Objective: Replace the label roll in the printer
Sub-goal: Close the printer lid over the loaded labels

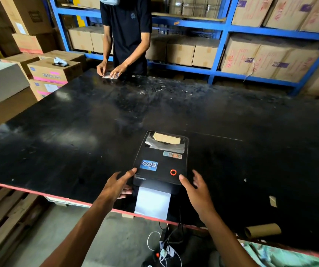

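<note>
The left hand (119, 185) was spread loosely at the printer's front-left corner, thumb on the lid edge and fingers curled down the side, gripping nothing. The right hand (193, 186) hovered open at the front-right corner, thumb tip near the lid, not clearly touching. Flanking the case this way likely put both hands near the side latches that free the lid.

The label printer (161, 160) sat at six o'clock on the black surface (77, 122), close to the near edge, lid shut. White label stock (153, 202) hung from its front slot over that edge. Through the lid window (165, 141), at the printer's twelve o'clock, something brown showed, probably the roll's core.

An empty cardboard core (262, 230) lay at four o'clock, well apart. At twelve o'clock, across the surface, another person (126, 35) handled small papers.
</note>
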`<state>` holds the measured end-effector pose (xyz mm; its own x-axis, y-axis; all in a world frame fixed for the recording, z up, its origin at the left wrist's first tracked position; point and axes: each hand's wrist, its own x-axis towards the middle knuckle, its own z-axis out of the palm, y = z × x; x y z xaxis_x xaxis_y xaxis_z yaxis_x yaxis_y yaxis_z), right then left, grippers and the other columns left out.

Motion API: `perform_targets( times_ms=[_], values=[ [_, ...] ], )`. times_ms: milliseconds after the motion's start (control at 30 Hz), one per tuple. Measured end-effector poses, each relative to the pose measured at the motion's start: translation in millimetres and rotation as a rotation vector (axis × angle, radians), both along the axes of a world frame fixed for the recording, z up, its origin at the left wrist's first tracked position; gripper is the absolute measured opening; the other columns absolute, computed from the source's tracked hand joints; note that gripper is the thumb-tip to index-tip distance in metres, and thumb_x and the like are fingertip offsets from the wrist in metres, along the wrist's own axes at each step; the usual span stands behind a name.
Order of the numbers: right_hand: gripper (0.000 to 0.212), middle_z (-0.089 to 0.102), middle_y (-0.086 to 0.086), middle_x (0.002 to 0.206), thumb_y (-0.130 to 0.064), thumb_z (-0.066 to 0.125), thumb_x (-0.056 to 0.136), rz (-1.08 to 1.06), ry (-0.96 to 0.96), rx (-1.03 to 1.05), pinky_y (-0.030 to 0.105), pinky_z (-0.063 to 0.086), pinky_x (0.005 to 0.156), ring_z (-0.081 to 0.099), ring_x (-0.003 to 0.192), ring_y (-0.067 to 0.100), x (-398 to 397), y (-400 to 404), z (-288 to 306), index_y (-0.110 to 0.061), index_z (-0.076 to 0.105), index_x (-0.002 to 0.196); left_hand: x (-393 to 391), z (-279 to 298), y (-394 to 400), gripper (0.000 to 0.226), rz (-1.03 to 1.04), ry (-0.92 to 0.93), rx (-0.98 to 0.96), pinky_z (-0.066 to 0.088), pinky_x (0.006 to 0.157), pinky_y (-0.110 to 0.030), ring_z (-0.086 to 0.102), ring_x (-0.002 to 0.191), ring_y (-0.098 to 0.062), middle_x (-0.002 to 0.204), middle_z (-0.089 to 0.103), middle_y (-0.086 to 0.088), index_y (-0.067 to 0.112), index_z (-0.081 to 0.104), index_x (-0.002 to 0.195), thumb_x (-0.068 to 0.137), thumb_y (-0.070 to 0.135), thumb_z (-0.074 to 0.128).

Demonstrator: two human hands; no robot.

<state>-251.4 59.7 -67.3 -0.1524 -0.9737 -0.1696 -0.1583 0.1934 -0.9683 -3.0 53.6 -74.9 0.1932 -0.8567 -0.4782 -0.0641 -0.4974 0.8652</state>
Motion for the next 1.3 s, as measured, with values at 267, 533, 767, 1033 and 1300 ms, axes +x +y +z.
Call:
perform_targets(
  times_ms=[267, 533, 767, 1033, 1300],
  values=[
    [0.024, 0.063, -0.024, 0.061, -0.023, 0.056, 0.092, -0.025, -0.064, -0.101, 0.001, 0.041, 0.058, 0.059, 0.061, -0.013, 11, 10, -10, -0.024, 0.066, 0.071, -4, -10, 5, 0.046, 0.046, 0.067, -0.036, 0.054, 0.068, -0.033, 0.074, 0.078, -0.022, 0.080, 0.079, -0.004, 0.012, 0.075, 0.084, 0.073, 0.057, 0.068],
    [0.049, 0.035, -0.012, 0.044, -0.027, 0.057, 0.092, -0.092, 0.011, -0.157, 0.010, 0.030, 0.042, 0.034, 0.041, 0.000, 13, 12, -12, -0.022, 0.035, 0.048, -7, -15, 8, 0.048, 0.075, 0.075, -0.071, 0.052, 0.069, -0.034, 0.074, 0.077, -0.020, 0.074, 0.079, 0.002, 0.013, 0.077, 0.076, 0.072, 0.060, 0.067],
    [0.048, 0.032, -0.008, 0.049, -0.028, 0.058, 0.091, -0.108, 0.036, -0.156, 0.010, 0.030, 0.041, 0.034, 0.041, 0.000, 12, 13, -12, -0.020, 0.035, 0.049, -8, -18, 8, 0.046, 0.089, 0.100, -0.100, 0.052, 0.066, -0.032, 0.075, 0.072, -0.018, 0.074, 0.079, 0.000, 0.016, 0.078, 0.069, 0.070, 0.060, 0.068],
    [0.049, 0.045, -0.017, 0.037, -0.029, 0.058, 0.091, -0.122, 0.012, -0.163, 0.007, 0.034, 0.043, 0.041, 0.041, -0.004, 13, 13, -12, -0.025, 0.039, 0.046, -10, -21, 8, 0.040, 0.107, 0.120, -0.115, 0.051, 0.065, -0.031, 0.074, 0.068, -0.014, 0.073, 0.079, 0.002, 0.021, 0.078, 0.067, 0.071, 0.059, 0.068],
    [0.045, 0.045, -0.019, 0.039, -0.035, 0.059, 0.089, -0.149, -0.038, -0.122, 0.006, 0.034, 0.043, 0.041, 0.042, -0.004, 15, 13, -16, -0.025, 0.041, 0.049, -15, -19, 11, 0.042, 0.156, 0.109, -0.123, 0.050, 0.064, -0.031, 0.072, 0.076, -0.017, 0.068, 0.077, 0.009, 0.020, 0.075, 0.070, 0.074, 0.060, 0.065]
  ],
)
